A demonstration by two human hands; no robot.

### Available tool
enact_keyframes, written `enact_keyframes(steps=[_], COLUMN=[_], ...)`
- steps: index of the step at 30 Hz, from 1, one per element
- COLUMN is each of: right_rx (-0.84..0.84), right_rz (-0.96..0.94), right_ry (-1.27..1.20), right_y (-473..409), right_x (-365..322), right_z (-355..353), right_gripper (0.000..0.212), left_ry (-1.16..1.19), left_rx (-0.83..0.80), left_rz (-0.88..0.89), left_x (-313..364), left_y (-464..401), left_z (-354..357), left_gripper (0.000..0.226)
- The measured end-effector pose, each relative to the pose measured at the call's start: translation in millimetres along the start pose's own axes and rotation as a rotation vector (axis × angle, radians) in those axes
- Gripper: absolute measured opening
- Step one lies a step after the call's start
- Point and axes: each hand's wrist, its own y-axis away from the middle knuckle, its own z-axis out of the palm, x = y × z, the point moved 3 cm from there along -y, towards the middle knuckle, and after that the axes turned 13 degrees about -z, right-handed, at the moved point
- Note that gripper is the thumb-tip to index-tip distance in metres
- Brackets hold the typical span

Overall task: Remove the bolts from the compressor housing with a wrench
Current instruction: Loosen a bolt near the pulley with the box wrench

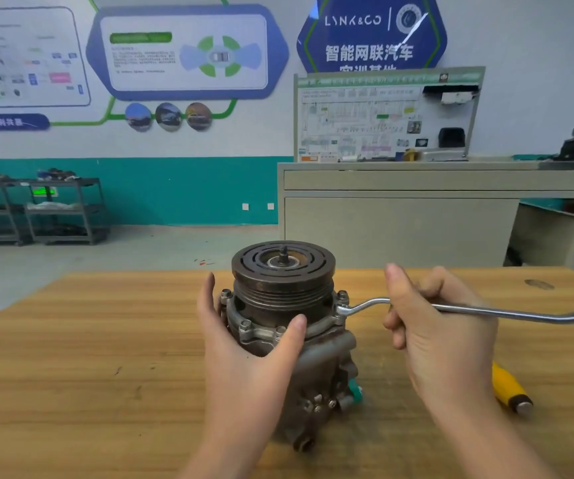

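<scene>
Even, fairly bright indoor light falls from overhead, leaving only soft, faint shadows on the wooden table [71,340]. A white streak of glare cuts across the blue wall sign [372,32]. Wide-angle distortion bends the edges, and the wall posters [182,51] look soft and blurry.
</scene>
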Motion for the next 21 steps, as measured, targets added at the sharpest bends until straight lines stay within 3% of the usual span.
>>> enact_keyframes(steps=[6, 9, 13, 18, 21], right_rx=[0.056, 0.0, -0.024, -0.147, -0.116], right_rz=[-0.211, -0.347, -0.358, -0.592, -0.671], right_ry=[0.169, 0.284, 0.309, 0.485, 0.559], right_y=[12, 12, 9, -1, -1], right_x=[-13, -18, -18, -33, -38], right_z=[7, 9, 12, 29, 42], right_gripper=[0.039, 0.044, 0.048, 0.043, 0.044], left_ry=[0.051, 0.039, 0.013, -0.048, -0.082], left_rx=[0.009, 0.008, 0.01, 0.008, 0.015], left_rz=[-0.013, -0.009, 0.008, 0.061, 0.095], left_x=[-4, -3, -3, -3, -3], left_y=[-1, -2, -3, -2, -5], left_z=[2, 4, 2, 1, -1], left_gripper=[0.097, 0.1, 0.093, 0.1, 0.093])
